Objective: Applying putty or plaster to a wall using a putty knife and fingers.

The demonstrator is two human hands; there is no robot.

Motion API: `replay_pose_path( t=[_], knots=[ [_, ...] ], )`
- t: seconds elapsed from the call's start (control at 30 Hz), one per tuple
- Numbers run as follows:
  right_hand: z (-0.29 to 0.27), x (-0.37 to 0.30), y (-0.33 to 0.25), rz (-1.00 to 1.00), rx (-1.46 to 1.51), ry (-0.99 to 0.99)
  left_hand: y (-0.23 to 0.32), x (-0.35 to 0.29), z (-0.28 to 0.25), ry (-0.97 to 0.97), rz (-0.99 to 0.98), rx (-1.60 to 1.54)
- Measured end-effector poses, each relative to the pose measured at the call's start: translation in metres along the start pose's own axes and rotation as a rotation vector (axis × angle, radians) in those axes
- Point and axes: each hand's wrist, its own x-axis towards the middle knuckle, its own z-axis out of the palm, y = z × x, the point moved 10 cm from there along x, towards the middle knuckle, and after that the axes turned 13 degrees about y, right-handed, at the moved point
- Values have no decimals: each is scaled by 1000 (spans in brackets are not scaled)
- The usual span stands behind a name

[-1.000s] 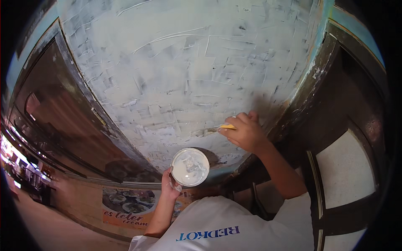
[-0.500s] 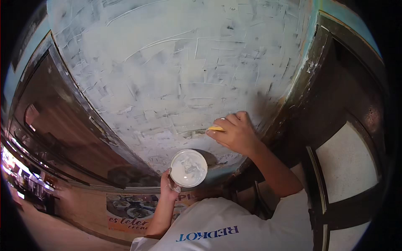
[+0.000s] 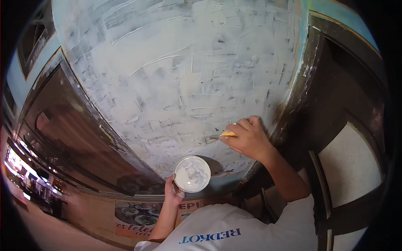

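My right hand (image 3: 250,137) is pinched round a small yellow scraper (image 3: 228,134), pressed to the lower right part of the wall. The fingers hide most of the tool. That wall (image 3: 167,83) is coated unevenly with whitish putty, with ridges, strokes and grey patches showing through. Just left of the scraper runs a greyish streak. Lower down, my left hand (image 3: 172,191) grips a round white tub (image 3: 192,174) by its side and holds it just off the wall. White putty (image 3: 188,173) lies inside, smeared up the tub's wall. White smudges mark my fingers.
Dark wooden frames (image 3: 305,79) border the wall on both sides, with dark glass (image 3: 67,121) at the left. A dark chair-like piece with pale panels (image 3: 351,165) stands close to my right elbow. A printed banner (image 3: 130,215) hangs below, beside my left forearm.
My right hand has slid the scraper rightward and slightly up along the wall, with the greyish streak behind it. The tub stays in my left hand. The whole view has shifted a little.
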Motion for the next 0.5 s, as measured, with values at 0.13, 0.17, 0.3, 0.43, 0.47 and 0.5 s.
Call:
replay_pose_path(
  t=[0.13, 0.17, 0.3, 0.43, 0.47, 0.5],
  knots=[
    [-9, -2, 7, 19, -5, -7, -2, -7, 2, 9, 6, -15],
    [-10, -3, 10, 33, 0, 1, -3, -8, 4, 11, 12, -5],
    [22, -10, -6, 35, 75, -12, -11, -16, 20, -10, -14, 6],
    [40, -17, -3, 73, -21, 8, -19, -15, 17, 38, -22, 20],
    [38, -19, 6, 138, -52, -2, -19, -14, 15, 38, -18, 29],
    [31, -24, 17, 189, -34, 43, -19, -15, 13, 42, -16, 26]
  ],
)
